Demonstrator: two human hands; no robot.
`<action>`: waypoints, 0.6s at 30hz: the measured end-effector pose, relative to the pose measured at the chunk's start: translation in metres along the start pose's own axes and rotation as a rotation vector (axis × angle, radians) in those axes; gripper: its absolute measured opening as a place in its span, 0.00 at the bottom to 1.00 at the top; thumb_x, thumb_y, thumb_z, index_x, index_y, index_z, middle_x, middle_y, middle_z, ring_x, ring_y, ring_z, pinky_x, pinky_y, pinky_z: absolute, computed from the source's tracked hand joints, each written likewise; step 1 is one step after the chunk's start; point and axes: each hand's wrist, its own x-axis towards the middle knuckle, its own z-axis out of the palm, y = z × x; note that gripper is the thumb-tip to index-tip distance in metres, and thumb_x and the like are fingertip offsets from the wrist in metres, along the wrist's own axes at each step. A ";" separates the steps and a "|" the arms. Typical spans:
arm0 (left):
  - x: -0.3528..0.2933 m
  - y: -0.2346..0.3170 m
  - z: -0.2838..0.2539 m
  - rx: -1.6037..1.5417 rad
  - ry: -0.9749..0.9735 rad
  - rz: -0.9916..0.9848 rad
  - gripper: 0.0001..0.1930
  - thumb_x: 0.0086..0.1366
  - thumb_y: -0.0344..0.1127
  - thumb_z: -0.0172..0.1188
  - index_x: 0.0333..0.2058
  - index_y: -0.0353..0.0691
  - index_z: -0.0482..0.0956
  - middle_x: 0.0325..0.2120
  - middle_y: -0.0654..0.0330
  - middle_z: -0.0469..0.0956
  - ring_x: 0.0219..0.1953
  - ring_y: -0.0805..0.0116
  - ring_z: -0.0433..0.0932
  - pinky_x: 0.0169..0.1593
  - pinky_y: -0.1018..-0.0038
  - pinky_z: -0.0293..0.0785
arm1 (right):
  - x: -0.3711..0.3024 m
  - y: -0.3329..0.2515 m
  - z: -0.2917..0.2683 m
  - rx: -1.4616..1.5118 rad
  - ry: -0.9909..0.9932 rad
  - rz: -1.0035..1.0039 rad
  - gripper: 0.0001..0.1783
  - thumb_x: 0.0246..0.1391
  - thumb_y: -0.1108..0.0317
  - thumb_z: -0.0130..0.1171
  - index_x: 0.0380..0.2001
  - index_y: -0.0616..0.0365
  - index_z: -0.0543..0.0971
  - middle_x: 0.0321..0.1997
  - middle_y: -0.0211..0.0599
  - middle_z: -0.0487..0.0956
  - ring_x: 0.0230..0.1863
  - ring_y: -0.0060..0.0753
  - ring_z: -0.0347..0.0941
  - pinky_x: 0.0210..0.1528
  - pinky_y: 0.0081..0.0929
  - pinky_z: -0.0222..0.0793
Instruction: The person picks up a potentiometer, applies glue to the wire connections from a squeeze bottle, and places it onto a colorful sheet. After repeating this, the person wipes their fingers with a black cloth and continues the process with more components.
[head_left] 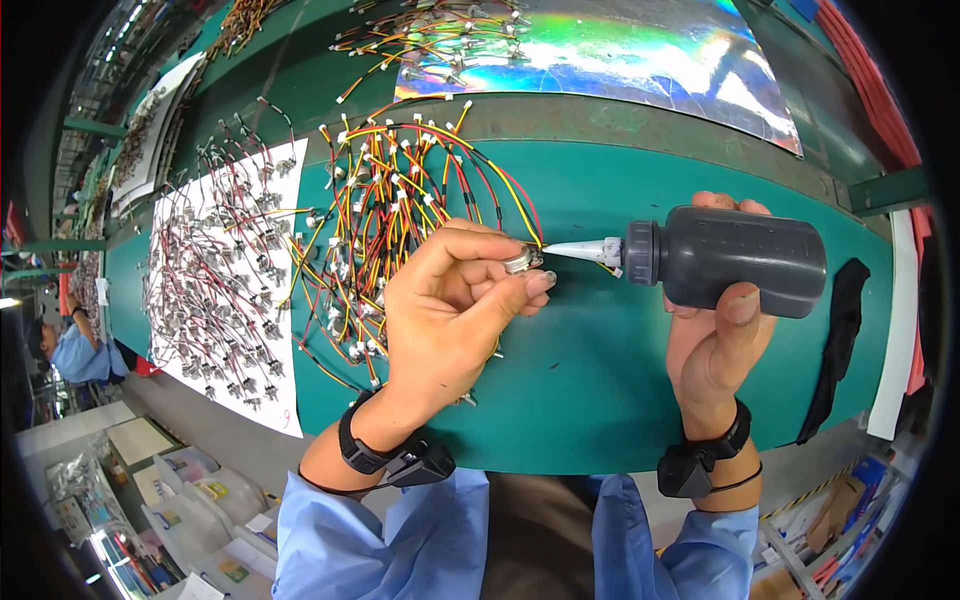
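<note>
Between thumb and fingertips, my left hand (435, 320) pinches a small round metal part (518, 262) that looks like a potentiometer, with red and yellow wires running up from it. My right hand (715, 350) is wrapped around a dark grey squeeze bottle (755, 258), tipped on its side. Its pale tapered nozzle (585, 251) points left, its tip at or very near the terminals of the metal part; whether they touch I cannot tell. Behind and left of my left hand lies a tangled pile of red, yellow and black wires (400, 190) with white connectors and metal parts.
A green mat (580, 400) covers the table. To the left, a white sheet (285, 405) bears rows of similar wired parts. At the back stands a shiny rainbow-coloured sheet (640, 60) with more wires. A black cloth strip (838, 340) lies right. Another person (75, 355) sits far left.
</note>
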 end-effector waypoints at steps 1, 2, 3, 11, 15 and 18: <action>0.000 0.000 -0.001 0.008 -0.002 0.001 0.10 0.52 0.15 0.56 0.33 0.29 0.70 0.28 0.58 0.70 0.28 0.73 0.77 0.32 0.81 0.76 | 0.000 0.000 0.000 -0.001 -0.004 0.001 0.40 0.46 0.46 0.58 0.55 0.61 0.58 0.52 0.48 0.64 0.41 0.28 0.67 0.26 0.15 0.66; 0.000 0.000 -0.001 0.016 -0.005 0.003 0.10 0.52 0.15 0.56 0.33 0.29 0.70 0.28 0.57 0.70 0.28 0.73 0.77 0.32 0.81 0.76 | 0.000 -0.001 0.001 -0.001 -0.008 0.003 0.40 0.46 0.46 0.58 0.55 0.61 0.58 0.52 0.48 0.64 0.42 0.29 0.67 0.27 0.16 0.66; 0.000 -0.001 -0.001 0.025 -0.007 0.005 0.10 0.52 0.15 0.56 0.33 0.29 0.70 0.28 0.57 0.70 0.28 0.73 0.77 0.32 0.81 0.76 | 0.001 -0.001 0.001 -0.002 -0.010 0.004 0.40 0.46 0.46 0.58 0.55 0.61 0.58 0.52 0.48 0.64 0.43 0.29 0.67 0.28 0.16 0.66; 0.000 -0.001 -0.001 0.031 -0.012 0.024 0.10 0.52 0.15 0.56 0.34 0.29 0.70 0.29 0.57 0.71 0.28 0.72 0.77 0.32 0.81 0.77 | 0.000 -0.002 0.002 -0.067 -0.021 -0.082 0.39 0.47 0.46 0.58 0.54 0.62 0.59 0.52 0.48 0.65 0.52 0.35 0.63 0.45 0.24 0.66; 0.000 -0.002 -0.002 -0.008 -0.018 0.013 0.10 0.53 0.15 0.56 0.34 0.29 0.70 0.29 0.57 0.71 0.29 0.71 0.77 0.33 0.80 0.77 | 0.000 -0.002 0.001 -0.045 -0.017 -0.044 0.39 0.47 0.47 0.58 0.54 0.62 0.59 0.52 0.48 0.65 0.52 0.35 0.63 0.48 0.26 0.65; -0.001 -0.003 -0.002 -0.005 -0.018 0.003 0.10 0.53 0.16 0.56 0.34 0.29 0.70 0.29 0.56 0.72 0.29 0.70 0.78 0.33 0.79 0.77 | 0.000 -0.001 0.002 -0.050 -0.012 -0.070 0.39 0.47 0.47 0.58 0.54 0.62 0.59 0.52 0.48 0.65 0.52 0.35 0.63 0.47 0.25 0.65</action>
